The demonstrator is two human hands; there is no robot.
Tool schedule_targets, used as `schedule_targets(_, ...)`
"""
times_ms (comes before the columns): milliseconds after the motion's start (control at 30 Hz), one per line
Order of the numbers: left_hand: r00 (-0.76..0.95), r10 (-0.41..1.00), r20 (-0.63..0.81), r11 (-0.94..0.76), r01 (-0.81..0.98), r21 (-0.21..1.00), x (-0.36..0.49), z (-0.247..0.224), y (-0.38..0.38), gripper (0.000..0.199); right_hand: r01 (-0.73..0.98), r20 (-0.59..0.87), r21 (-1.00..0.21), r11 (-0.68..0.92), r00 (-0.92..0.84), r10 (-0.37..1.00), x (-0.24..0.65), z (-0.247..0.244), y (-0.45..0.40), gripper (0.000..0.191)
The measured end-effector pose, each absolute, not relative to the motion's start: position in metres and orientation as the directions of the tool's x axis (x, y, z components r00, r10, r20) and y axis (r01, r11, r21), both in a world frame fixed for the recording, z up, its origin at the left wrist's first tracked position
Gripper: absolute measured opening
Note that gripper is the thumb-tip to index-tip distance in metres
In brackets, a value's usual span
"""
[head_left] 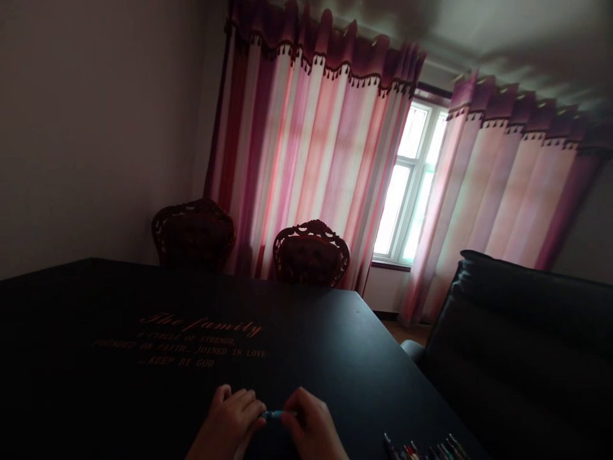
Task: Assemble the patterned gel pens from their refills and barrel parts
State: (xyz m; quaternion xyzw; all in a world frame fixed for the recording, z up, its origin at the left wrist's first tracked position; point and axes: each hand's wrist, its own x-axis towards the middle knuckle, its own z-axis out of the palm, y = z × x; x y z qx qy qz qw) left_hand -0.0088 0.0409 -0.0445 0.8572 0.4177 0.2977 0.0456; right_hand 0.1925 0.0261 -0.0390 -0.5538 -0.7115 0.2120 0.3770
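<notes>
Between my two hands, low in the head view, is a slim blue pen (274, 414), lying roughly level just above the dark tabletop. The fingers of my left hand (234, 418) are closed around its left end. My right hand (310, 418) pinches the other end between thumb and fingers. Only the short blue middle of the pen shows; both ends are mostly covered by my fingers. Nearby on the right, several pens (447, 448) lie side by side at the bottom edge of the view.
The black table (316, 338) carries printed lettering (201, 326). Two carved chairs (311, 255) stand along its far side. A dark sofa or padded seat (522, 345) is to the right. Striped curtains (311, 147) hang beside a bright window (400, 185).
</notes>
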Motion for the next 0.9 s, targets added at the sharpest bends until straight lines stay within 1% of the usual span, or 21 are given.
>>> schedule_targets(100, 0.481, 0.751, 0.452, -0.64, 0.696, 0.324, -0.009, -0.043, 0.04, 0.02, 0.556, 0.302, -0.777, 0.295, -0.081, 0.95, 0.196, -0.039, 0.027, 0.011)
schedule_targets(167, 0.489, 0.75, 0.446, -0.643, 0.698, 0.315, -0.009, -0.041, 0.04, 0.02, 0.5, 0.28, -0.817, 0.285, -0.088, 0.956, 0.198, -0.038, 0.026, 0.011)
schedule_targets(233, 0.493, 0.75, 0.44, -0.64, 0.708, 0.298, -0.008, -0.039, 0.038, 0.021, 0.454, 0.282, -0.842, 0.291, -0.089, 0.955, 0.199, -0.037, 0.026, 0.003)
schedule_targets(400, 0.495, 0.748, 0.442, -0.634, 0.73, 0.256, -0.007, -0.033, 0.035, 0.022, 0.398, 0.278, -0.869, 0.294, -0.098, 0.956, 0.203, -0.035, 0.026, 0.008)
schedule_targets(500, 0.506, 0.745, 0.435, -0.637, 0.733, 0.239, -0.008, -0.031, 0.034, 0.022, 0.371, 0.247, -0.891, 0.262, -0.089, 0.965, 0.204, -0.035, 0.027, 0.008)
schedule_targets(667, 0.508, 0.747, 0.429, -0.637, 0.731, 0.244, -0.008, -0.027, 0.033, 0.022, 0.346, 0.233, -0.904, 0.252, -0.099, 0.968, 0.206, -0.036, 0.028, 0.013)
schedule_targets(833, 0.505, 0.752, 0.424, -0.632, 0.735, 0.246, -0.008, -0.026, 0.033, 0.026, 0.304, 0.212, -0.923, 0.235, -0.105, 0.972, 0.204, -0.041, 0.029, 0.019)
schedule_targets(900, 0.507, 0.755, 0.415, -0.63, 0.736, 0.247, -0.008, -0.027, 0.033, 0.027, 0.288, 0.194, -0.931, 0.225, -0.133, 0.972, 0.204, -0.043, 0.031, 0.019)
